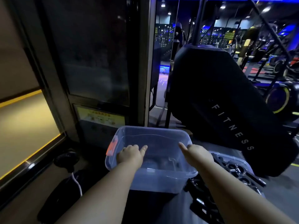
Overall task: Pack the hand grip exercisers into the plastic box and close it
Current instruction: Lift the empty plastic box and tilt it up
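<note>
Blue gym lights are seen behind. The plastic box (152,180) is gripped at its rim by the left hand (130,155) and the right hand (198,153), one on each side, with one finger of each stretched out. Black hand grip exercisers (234,172) are piled just right of it.

Both my bare arms stretch forward, hands level and apart.
My left hand (129,155) curls over the near-side rim of the plastic box (152,129), thumb straight; my right hand (199,153) clasps the opposite rim, thumb inward.
</note>
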`<action>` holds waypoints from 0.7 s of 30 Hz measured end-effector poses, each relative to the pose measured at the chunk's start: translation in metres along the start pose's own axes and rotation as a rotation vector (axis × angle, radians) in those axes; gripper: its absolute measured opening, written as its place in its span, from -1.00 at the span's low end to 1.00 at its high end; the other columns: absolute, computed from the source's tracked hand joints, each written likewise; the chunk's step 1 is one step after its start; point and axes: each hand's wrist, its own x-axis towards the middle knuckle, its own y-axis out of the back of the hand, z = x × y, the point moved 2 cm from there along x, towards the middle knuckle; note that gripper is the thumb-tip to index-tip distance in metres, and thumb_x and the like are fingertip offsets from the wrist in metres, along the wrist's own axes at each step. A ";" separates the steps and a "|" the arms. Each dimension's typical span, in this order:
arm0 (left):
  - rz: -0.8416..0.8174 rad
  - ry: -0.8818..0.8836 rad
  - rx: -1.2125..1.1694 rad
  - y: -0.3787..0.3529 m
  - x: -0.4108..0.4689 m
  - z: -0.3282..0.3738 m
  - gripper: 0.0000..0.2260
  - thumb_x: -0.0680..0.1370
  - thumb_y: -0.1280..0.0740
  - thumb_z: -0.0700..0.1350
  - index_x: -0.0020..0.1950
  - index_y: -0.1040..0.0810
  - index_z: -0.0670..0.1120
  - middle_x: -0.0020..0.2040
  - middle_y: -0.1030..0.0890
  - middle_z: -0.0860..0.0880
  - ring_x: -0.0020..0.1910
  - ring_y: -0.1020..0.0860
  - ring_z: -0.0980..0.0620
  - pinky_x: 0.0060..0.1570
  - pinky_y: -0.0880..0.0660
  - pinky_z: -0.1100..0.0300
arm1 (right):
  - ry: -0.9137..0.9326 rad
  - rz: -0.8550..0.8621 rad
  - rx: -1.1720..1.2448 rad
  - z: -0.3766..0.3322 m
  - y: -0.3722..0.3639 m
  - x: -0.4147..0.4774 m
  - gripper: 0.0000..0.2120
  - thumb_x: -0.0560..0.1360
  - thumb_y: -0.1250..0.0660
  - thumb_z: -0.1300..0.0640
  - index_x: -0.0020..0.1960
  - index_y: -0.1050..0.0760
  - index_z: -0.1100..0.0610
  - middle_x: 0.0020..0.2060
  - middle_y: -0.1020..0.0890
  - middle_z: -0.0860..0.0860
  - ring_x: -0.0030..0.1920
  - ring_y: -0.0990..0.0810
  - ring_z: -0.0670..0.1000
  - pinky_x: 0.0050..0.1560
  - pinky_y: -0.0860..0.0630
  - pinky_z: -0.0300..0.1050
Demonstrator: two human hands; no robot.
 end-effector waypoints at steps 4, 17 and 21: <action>0.079 -0.001 0.006 -0.026 0.011 -0.029 -0.52 0.59 0.05 0.27 0.22 -0.38 -0.05 0.25 -0.46 -0.06 0.24 -0.43 -0.09 0.09 -0.35 0.05 | 0.005 0.078 -0.008 0.006 -0.033 0.008 -0.43 0.54 0.08 -0.35 0.00 -0.48 0.07 0.19 -0.53 0.12 0.06 -0.53 0.16 -0.05 -0.45 -0.01; 0.265 0.244 0.006 -0.053 0.043 -0.086 -0.39 0.53 -0.01 0.34 0.43 -0.20 -0.04 0.39 -0.28 -0.09 0.34 -0.26 -0.12 0.26 -0.24 -0.01 | -0.158 0.280 0.028 0.008 -0.090 0.022 -0.28 0.43 -0.09 -0.43 0.43 -0.23 -0.02 0.30 -0.34 0.11 0.28 -0.33 0.19 0.20 -0.34 0.10; 0.236 0.310 -0.168 -0.061 0.056 -0.090 -0.35 0.50 -0.12 0.35 0.41 -0.24 -0.07 0.37 -0.36 -0.17 0.31 -0.35 -0.18 0.19 -0.34 -0.04 | -0.196 0.244 0.082 0.013 -0.093 0.030 -0.17 0.37 -0.13 -0.48 0.50 -0.10 -0.07 0.25 -0.39 0.12 0.26 -0.39 0.19 0.17 -0.39 0.09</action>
